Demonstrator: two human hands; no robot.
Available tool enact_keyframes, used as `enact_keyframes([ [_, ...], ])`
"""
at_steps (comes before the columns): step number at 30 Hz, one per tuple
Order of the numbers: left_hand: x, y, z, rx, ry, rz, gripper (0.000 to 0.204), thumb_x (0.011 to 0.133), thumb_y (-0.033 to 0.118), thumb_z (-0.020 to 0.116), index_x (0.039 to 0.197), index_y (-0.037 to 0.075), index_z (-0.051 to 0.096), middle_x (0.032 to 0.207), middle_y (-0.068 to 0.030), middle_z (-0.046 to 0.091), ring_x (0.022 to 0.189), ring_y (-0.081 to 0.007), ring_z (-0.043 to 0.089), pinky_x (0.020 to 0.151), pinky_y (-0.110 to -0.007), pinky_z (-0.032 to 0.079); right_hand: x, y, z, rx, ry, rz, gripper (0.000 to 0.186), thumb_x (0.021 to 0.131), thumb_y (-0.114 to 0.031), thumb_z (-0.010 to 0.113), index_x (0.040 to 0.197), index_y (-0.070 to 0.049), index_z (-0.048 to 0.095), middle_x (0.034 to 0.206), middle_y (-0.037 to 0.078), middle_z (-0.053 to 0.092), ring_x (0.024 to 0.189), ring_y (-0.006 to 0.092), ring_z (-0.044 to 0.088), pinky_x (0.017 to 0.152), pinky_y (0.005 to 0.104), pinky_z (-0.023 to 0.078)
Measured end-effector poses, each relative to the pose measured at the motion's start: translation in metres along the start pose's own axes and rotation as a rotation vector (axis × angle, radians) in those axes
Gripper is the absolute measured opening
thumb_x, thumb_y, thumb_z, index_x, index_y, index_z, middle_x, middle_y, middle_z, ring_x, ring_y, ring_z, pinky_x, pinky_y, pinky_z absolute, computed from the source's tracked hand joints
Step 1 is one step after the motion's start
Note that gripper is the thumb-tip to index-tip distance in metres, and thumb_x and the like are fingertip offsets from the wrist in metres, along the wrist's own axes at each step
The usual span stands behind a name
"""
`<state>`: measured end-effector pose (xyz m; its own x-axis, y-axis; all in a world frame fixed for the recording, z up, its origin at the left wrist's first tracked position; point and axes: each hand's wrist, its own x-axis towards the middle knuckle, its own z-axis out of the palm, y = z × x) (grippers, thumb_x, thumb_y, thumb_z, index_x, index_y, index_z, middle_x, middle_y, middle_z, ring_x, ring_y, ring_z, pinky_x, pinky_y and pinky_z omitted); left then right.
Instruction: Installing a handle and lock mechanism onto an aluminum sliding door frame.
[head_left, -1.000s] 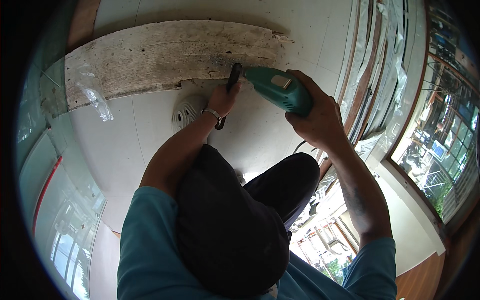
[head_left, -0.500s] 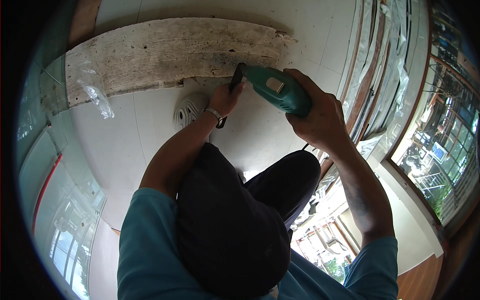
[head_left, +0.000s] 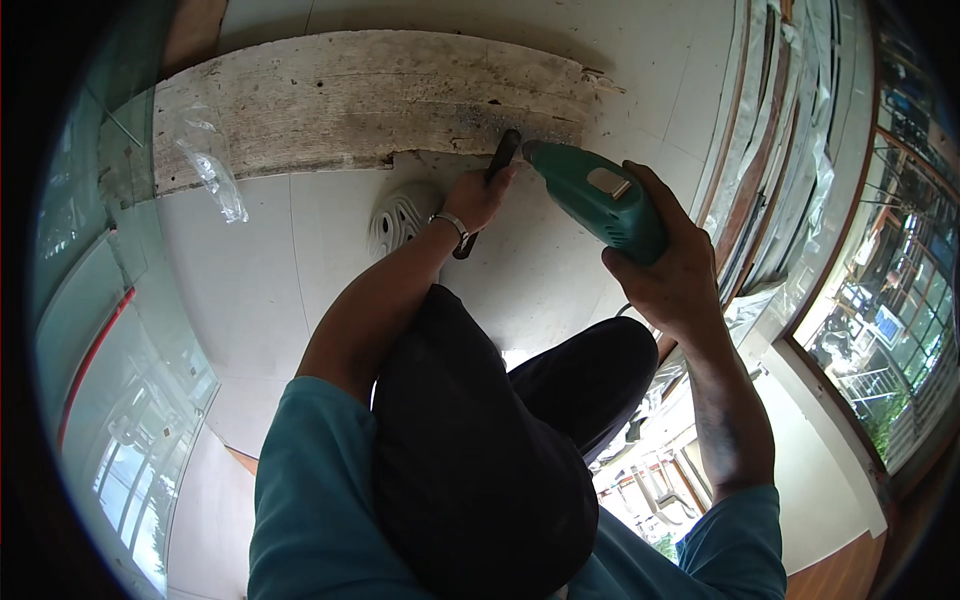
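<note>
My left hand (head_left: 475,200) is closed around a long dark bar (head_left: 504,150), held slanting near the front edge of a weathered wooden board (head_left: 345,100). My right hand (head_left: 672,275) grips a green power tool (head_left: 600,200), whose nose is right beside the bar's upper end; whether they touch I cannot tell. Dark specks and debris lie on the board around the tool's nose. A white slotted shoe (head_left: 395,220) is just left of my left hand.
Pale floor (head_left: 250,280) surrounds the board. A crumpled clear plastic bag (head_left: 210,170) lies on its left part. Glass panels (head_left: 130,380) stand at the left. Long strips with wrapping (head_left: 765,140) run along the right, beside a framed glass pane (head_left: 890,300).
The view has shifted slightly. Both hands, with bar and tool, have moved a little right along the board, and the tool's rear end sits slightly lower in the picture.
</note>
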<state>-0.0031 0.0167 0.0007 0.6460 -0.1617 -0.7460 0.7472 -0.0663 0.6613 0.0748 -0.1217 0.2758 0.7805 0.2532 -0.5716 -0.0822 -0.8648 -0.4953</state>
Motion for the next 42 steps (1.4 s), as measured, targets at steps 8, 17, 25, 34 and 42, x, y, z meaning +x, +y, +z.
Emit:
enact_keyframes([
  [8,-0.036,0.076,-0.055,-0.508,-0.064,0.003,0.049,0.092,0.056,0.053,0.076,0.010,0.051,0.057,0.0029,0.049,0.043,-0.0091,0.048,0.039,-0.027,0.040,-0.079,0.015,-0.040,0.396,0.364,0.005,0.076,0.065,0.004,0.068,0.136,0.001,0.044,0.118,0.018,0.061,0.107,0.0253,0.061,0.092,0.0361,0.050],
  [17,-0.026,0.064,-0.048,0.404,0.298,0.275,0.048,0.095,0.049,0.052,0.071,0.008,0.054,0.059,-0.0004,0.054,0.046,-0.0136,0.050,0.044,-0.032,0.041,-0.084,0.031,-0.030,0.442,0.431,0.045,0.076,0.063,0.004,0.070,0.135,0.000,0.046,0.116,0.018,0.061,0.105,0.0249,0.061,0.091,0.0348,0.050],
  [25,-0.061,0.080,-0.021,-0.187,-0.068,0.009,0.044,0.096,0.045,0.051,0.070,0.009,0.052,0.052,0.0013,0.049,0.039,-0.0100,0.049,0.038,-0.027,0.039,-0.075,0.034,0.002,0.450,0.361,-0.136,0.074,0.066,0.001,0.069,0.135,0.004,0.044,0.116,0.021,0.062,0.106,0.0274,0.062,0.092,0.0366,0.050],
  [34,-0.058,0.059,-0.029,0.421,0.047,0.274,0.054,0.094,0.047,0.052,0.068,-0.001,0.053,0.053,-0.0132,0.050,0.048,-0.0259,0.054,0.051,-0.041,0.041,-0.080,0.027,-0.010,0.390,0.287,-0.019,0.071,0.067,0.000,0.068,0.134,0.004,0.045,0.116,0.022,0.062,0.106,0.0288,0.063,0.094,0.0386,0.049],
  [42,-0.069,0.071,-0.025,0.404,0.052,0.338,0.056,0.094,0.046,0.052,0.067,-0.002,0.054,0.055,-0.0191,0.050,0.053,-0.0360,0.053,0.056,-0.046,0.039,-0.077,0.034,-0.006,0.347,0.291,-0.144,0.073,0.067,0.003,0.067,0.135,0.003,0.044,0.115,0.022,0.062,0.107,0.0297,0.063,0.095,0.0388,0.049],
])
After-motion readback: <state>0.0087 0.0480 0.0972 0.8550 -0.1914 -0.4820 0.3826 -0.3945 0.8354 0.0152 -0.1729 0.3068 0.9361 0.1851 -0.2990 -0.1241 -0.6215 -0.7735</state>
